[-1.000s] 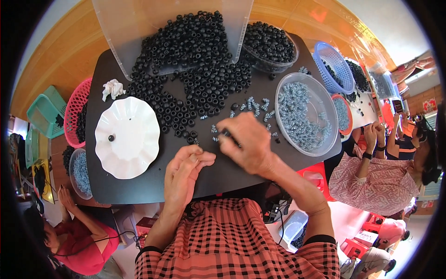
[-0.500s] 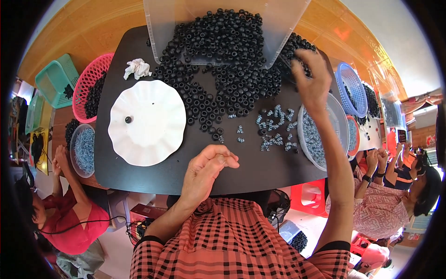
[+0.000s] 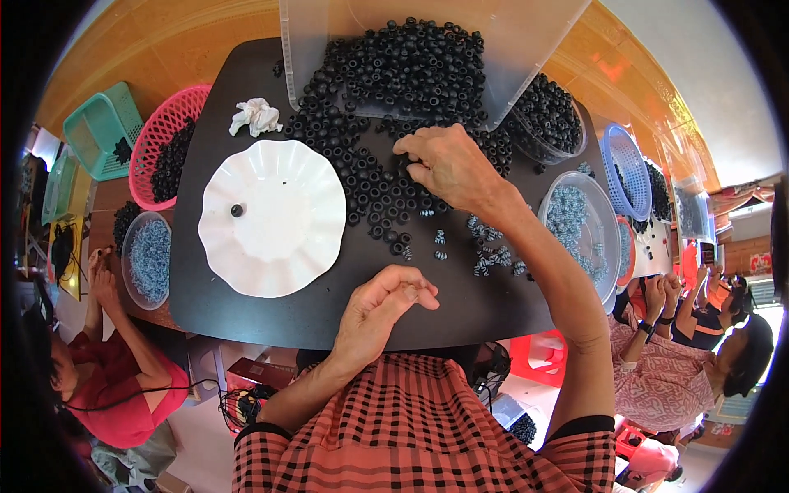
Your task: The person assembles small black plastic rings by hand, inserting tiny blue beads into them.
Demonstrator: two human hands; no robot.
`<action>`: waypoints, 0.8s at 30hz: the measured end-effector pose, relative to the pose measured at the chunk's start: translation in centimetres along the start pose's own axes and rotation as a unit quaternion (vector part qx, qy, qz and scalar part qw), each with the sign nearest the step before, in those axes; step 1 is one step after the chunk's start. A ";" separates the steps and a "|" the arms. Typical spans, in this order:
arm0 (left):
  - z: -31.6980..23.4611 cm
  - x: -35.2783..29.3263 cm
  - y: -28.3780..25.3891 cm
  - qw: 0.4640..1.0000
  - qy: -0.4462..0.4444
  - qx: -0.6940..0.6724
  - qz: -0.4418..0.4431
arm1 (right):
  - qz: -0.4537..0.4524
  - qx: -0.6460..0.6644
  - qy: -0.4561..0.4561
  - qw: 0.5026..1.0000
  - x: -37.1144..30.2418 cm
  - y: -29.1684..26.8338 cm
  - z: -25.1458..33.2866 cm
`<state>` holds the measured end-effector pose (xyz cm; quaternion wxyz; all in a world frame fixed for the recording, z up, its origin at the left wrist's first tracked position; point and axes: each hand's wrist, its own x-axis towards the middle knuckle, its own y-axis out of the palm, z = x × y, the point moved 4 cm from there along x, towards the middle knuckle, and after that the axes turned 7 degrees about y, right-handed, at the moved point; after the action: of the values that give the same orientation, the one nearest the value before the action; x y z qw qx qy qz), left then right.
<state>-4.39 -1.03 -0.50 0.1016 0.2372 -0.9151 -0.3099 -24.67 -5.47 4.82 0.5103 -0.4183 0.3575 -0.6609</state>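
Note:
My left hand (image 3: 386, 306) is held above the front of the dark table, its fingers curled in against the thumb; whatever is inside is hidden. Farther forward, my right hand (image 3: 456, 168) reaches down over a heap of black ring-shaped pieces (image 3: 386, 197). Its thumb and fingertips stay apart, with black pieces showing between and below them. Under my right wrist lie small blue-grey coiled pieces (image 3: 493, 259), in a loose cluster. To the left stands a white scalloped plate (image 3: 275, 255) with one black round piece (image 3: 237, 210) on it.
A clear bin (image 3: 526, 49) lies at the back, spilling black pieces. At the right are a tub of black pieces (image 3: 549, 119) and a clear bowl (image 3: 612, 238) of blue-grey coils. Crumpled tissue (image 3: 256, 117) sits behind the plate. People work at both sides.
My right hand has swung left and down from above the tub at the right to the black heap. The left hand keeps its curled shape. The whole view has shifted slightly.

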 end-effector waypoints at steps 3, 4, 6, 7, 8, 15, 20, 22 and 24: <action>-0.1 -0.1 -0.1 1.000 0.000 0.009 0.002 | -0.004 -0.067 -0.019 0.998 0.0 -0.3 0.4; 0.0 0.0 -0.1 1.000 0.000 0.009 0.004 | -0.007 -0.066 -0.018 0.998 -0.1 -0.2 0.4; 0.0 0.0 -0.1 1.000 0.005 0.001 0.005 | -0.011 -0.065 -0.015 0.998 -0.1 -0.3 0.5; 0.0 0.0 -0.1 1.000 0.004 0.002 0.006 | -0.015 -0.063 -0.016 0.998 -0.1 -0.3 0.5; 0.0 0.0 0.0 1.000 0.002 0.003 0.003 | -0.020 -0.060 -0.017 0.998 -0.1 -0.3 0.6; 0.2 0.1 0.0 1.000 0.009 0.011 -0.002 | 0.022 -0.105 -0.042 0.993 0.4 0.3 0.8; 0.0 0.1 0.1 1.000 0.002 0.008 -0.016 | -0.067 -0.021 -0.007 0.998 -0.5 -0.6 0.6; 0.0 0.1 0.1 1.000 0.004 0.008 -0.016 | -0.053 0.008 -0.005 0.999 -0.6 -0.4 0.3; -0.1 0.1 0.2 1.000 0.002 0.023 -0.014 | -0.039 0.036 -0.002 0.999 -0.8 -0.2 0.3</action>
<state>-4.52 -0.96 -0.25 0.0936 0.2533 -0.9182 -0.2899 -24.37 -4.62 4.98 0.4998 -0.4145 0.3155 -0.6920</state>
